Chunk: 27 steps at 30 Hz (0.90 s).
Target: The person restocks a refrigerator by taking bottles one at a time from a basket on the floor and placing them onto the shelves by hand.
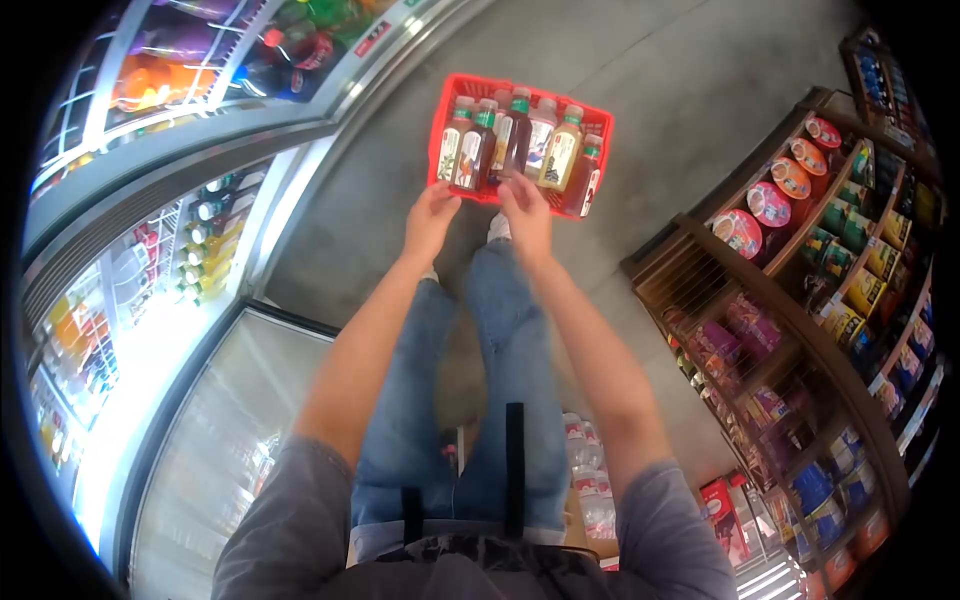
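A red shopping basket is out in front of me, loaded with several bottles with green or pale caps. Among them are a dark bottle with a white label, another dark bottle, a yellowish one and a reddish one at the right side. My left hand is closed at the near left part of the basket's rim, thumb and fingers pinched together. Along the same near edge, my right hand is closed with its fingertips on the rim, just below the bottles; its grip is partly hidden.
To the left are lit drink coolers with bottles and a glass door swung out. A wooden snack shelf with bowls and packets stands to the right. Packs of bottles lie behind my legs on the grey floor.
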### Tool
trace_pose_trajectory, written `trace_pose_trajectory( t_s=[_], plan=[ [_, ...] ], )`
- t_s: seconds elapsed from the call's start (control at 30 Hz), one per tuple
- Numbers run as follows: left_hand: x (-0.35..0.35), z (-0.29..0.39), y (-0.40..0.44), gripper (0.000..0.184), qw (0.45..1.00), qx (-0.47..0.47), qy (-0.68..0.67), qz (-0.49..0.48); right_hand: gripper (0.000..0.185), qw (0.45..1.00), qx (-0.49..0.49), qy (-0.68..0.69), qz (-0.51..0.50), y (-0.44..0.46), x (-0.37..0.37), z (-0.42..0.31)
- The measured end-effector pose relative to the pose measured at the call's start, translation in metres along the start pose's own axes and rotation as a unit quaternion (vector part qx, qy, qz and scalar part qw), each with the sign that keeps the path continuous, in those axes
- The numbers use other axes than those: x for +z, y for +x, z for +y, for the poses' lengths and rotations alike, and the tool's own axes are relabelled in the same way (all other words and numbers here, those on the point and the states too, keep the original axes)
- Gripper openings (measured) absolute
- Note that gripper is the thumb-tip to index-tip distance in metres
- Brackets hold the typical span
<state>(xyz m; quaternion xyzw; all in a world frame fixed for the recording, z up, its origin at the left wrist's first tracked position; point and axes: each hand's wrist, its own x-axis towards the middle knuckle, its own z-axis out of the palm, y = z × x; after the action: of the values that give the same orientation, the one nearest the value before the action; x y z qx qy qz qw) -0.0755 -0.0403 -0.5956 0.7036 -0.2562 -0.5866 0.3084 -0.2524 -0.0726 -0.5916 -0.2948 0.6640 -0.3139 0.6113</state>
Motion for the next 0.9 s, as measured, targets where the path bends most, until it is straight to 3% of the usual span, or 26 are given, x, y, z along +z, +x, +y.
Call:
trace_pose_trajectory(
  t_s=[0.13, 0.23, 0.3, 0.33, 0.4, 0.47, 0.53, 0.67, 0.77, 0.9],
  plan=[
    [0.014, -0.027, 0.054, 0.046, 0.999, -0.033, 0.017, 0.018, 0.05, 0.997, 0.003, -0.08, -0.007, 0.045, 0.021, 0.01],
    [0.018, -0.034, 0.081, 0.054, 0.998, -0.046, 0.007, 0.036, 0.058, 0.993, -0.089, -0.079, -0.009, 0.088, 0.045, 0.018],
    [0.02, -0.036, 0.092, 0.067, 0.985, -0.07, 0.15, 0.045, 0.064, 0.984, -0.134, -0.111, -0.023, 0.113, 0.053, 0.028],
    [0.027, -0.044, 0.098, 0.067, 0.985, -0.074, 0.149, 0.046, 0.066, 0.98, -0.169, -0.1, -0.023, 0.127, 0.054, 0.032],
    [0.032, -0.065, 0.102, 0.063, 0.971, -0.007, 0.229, 0.073, 0.073, 0.942, -0.171, -0.287, -0.025, 0.148, 0.056, 0.037],
    [0.035, -0.077, 0.114, 0.066, 0.972, -0.015, 0.22, 0.081, 0.079, 0.931, -0.167, -0.324, -0.025, 0.166, 0.068, 0.026],
    [0.049, -0.094, 0.109, 0.079, 0.958, 0.02, 0.271, 0.089, 0.078, 0.904, -0.239, -0.354, 0.002, 0.179, 0.065, 0.057],
    [0.064, -0.109, 0.113, 0.081, 0.967, 0.026, 0.226, 0.111, 0.07, 0.921, -0.15, -0.36, 0.012, 0.193, 0.074, 0.059],
    [0.07, -0.106, 0.115, 0.073, 0.968, 0.012, 0.212, 0.136, 0.045, 0.92, -0.086, -0.383, 0.021, 0.196, 0.081, 0.05],
    [0.075, -0.105, 0.111, 0.068, 0.96, 0.055, 0.228, 0.153, 0.038, 0.928, -0.044, -0.369, 0.022, 0.212, 0.071, 0.064]
  ],
)
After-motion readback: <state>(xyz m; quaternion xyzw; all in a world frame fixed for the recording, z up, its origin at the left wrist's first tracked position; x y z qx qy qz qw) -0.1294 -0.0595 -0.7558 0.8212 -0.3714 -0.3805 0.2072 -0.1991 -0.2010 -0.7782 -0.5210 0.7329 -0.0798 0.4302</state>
